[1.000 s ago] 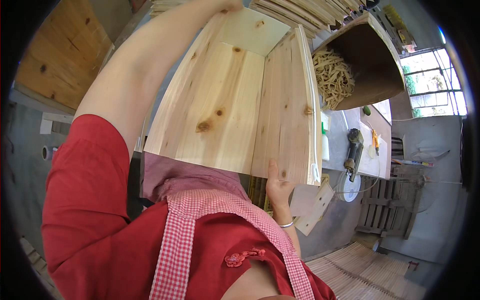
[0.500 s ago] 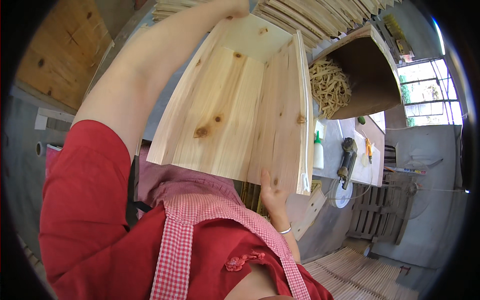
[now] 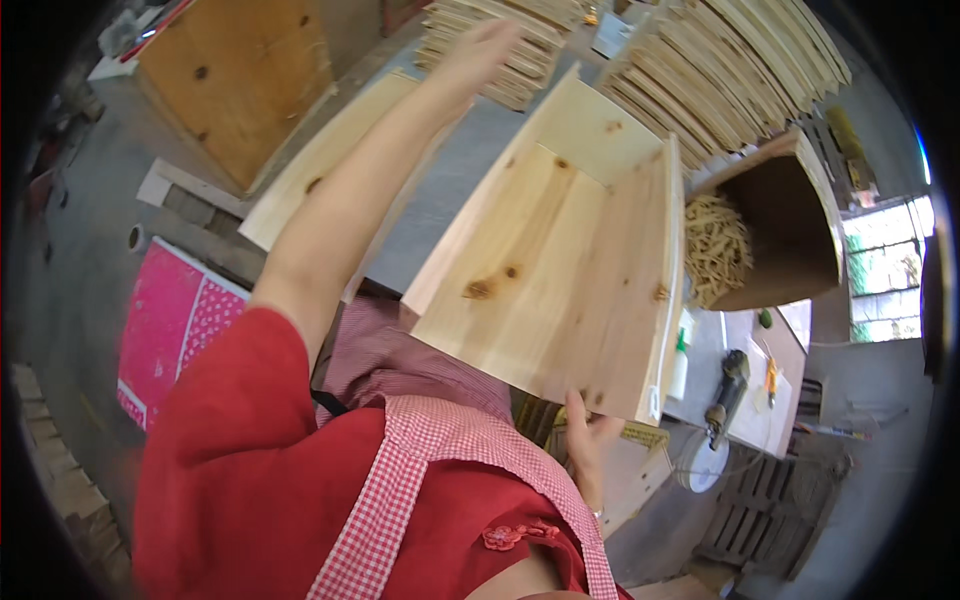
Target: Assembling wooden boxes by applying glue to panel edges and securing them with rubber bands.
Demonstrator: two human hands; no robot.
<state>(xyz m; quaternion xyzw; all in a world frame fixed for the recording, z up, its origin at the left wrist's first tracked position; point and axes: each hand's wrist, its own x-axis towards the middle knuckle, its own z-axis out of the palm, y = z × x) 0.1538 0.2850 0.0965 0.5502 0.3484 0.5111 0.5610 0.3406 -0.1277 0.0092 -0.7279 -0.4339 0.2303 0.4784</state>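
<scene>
A long pale pine box (image 3: 520, 260) with dark knots lies tilted in front of me, over the grey table. Its side walls and far end panel show, and its near end looks open. My right hand (image 3: 588, 438) grips the near right corner, thumb up against the wood and fingers partly hidden below. My left hand (image 3: 482, 58) reaches out past the box's far left side, apart from it, near a stack of wooden pieces (image 3: 510, 75). Its fingers are somewhat blurred but look stretched out, with nothing seen in them. Under my left forearm is another pale wooden piece (image 3: 285, 205).
More stacked wooden pieces (image 3: 730, 75) stand at the back. To the right, a carton (image 3: 810, 240) holds wood strips (image 3: 715, 245). Beyond the box lie a green-capped white bottle (image 3: 680, 370), a dark power tool (image 3: 728, 395) and an orange-handled tool (image 3: 771, 380). A pink package (image 3: 165, 325) is at left.
My left hand has come off the far end of the box and moved away to its left. My view has shifted, so the box appears lower and further right. My right hand keeps its grip.
</scene>
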